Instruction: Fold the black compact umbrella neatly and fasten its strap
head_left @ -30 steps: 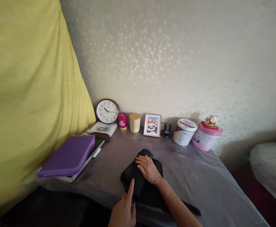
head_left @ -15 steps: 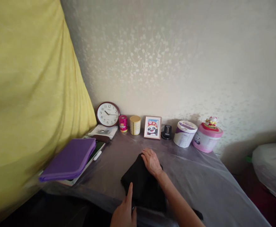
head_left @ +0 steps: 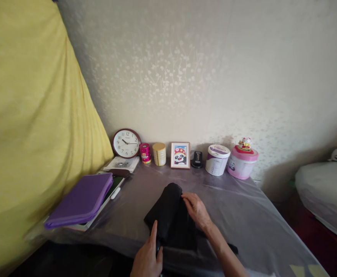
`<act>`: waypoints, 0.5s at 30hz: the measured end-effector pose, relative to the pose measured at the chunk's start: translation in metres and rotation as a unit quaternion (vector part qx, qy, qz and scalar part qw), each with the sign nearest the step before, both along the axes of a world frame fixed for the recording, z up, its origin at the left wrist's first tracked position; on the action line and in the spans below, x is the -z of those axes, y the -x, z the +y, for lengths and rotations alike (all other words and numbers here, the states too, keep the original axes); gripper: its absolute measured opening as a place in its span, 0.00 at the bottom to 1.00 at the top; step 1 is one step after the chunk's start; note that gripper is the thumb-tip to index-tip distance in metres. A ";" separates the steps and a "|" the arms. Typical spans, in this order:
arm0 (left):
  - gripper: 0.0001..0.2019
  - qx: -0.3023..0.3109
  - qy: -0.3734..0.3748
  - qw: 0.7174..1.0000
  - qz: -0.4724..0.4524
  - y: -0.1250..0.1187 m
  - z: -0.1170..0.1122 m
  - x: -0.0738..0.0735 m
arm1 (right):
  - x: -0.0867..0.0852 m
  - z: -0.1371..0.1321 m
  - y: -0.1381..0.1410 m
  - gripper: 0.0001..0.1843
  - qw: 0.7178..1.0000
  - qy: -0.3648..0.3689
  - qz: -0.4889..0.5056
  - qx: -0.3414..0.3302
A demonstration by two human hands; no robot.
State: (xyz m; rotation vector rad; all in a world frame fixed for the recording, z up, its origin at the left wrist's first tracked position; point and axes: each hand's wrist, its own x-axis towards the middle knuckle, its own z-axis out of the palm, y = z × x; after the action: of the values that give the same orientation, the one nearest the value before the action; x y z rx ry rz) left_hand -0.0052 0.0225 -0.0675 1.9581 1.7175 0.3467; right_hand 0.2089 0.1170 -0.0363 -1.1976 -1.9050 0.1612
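Note:
A black cloth bundle (head_left: 168, 215), with folded panels like a collapsed umbrella, lies at the front of the table. At its near end, my left hand (head_left: 148, 256) is closed around a dark part, its index finger stretched along the fabric. What sits inside that grip is mostly hidden. My right hand (head_left: 197, 211) pinches the right edge of the cloth near its rounded far end. A short black strip (head_left: 232, 248) pokes out to the right beyond my right forearm.
Left of the bundle, a purple zip folder (head_left: 80, 200) rests on books beside a white pen-like object (head_left: 115, 193). Along the wall stand a clock (head_left: 127, 143), pink can (head_left: 145, 153), yellow tin (head_left: 159, 154), panda picture frame (head_left: 180, 155), black device (head_left: 197, 159), white tub (head_left: 217, 160) and pink tub (head_left: 242, 163).
My right hand has gone from lying flat over the far end of the black cloth to pinching its right edge. The far end now looks rounded. My left hand stays at the near end.

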 end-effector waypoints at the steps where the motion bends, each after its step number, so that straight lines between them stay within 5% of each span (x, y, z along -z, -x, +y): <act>1: 0.33 0.000 -0.002 1.000 0.001 0.000 -0.001 0.001 | 0.004 -0.001 -0.013 0.12 1.000 0.003 0.003 0.029; 6: 0.32 -0.007 -0.011 1.000 -0.001 0.001 -0.004 0.003 | 0.019 -0.015 -0.051 0.14 0.994 0.073 -0.041 0.074; 15: 0.33 -0.016 -0.007 1.000 -0.003 0.000 -0.003 0.001 | 0.027 -0.044 -0.045 0.23 0.988 0.084 -0.130 -0.006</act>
State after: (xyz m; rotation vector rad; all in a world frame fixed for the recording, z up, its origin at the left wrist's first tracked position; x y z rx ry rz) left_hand -0.0049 0.0195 -0.0685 1.9389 1.7486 0.3759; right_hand 0.2538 0.0729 -0.0629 -1.3743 -2.1607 0.1810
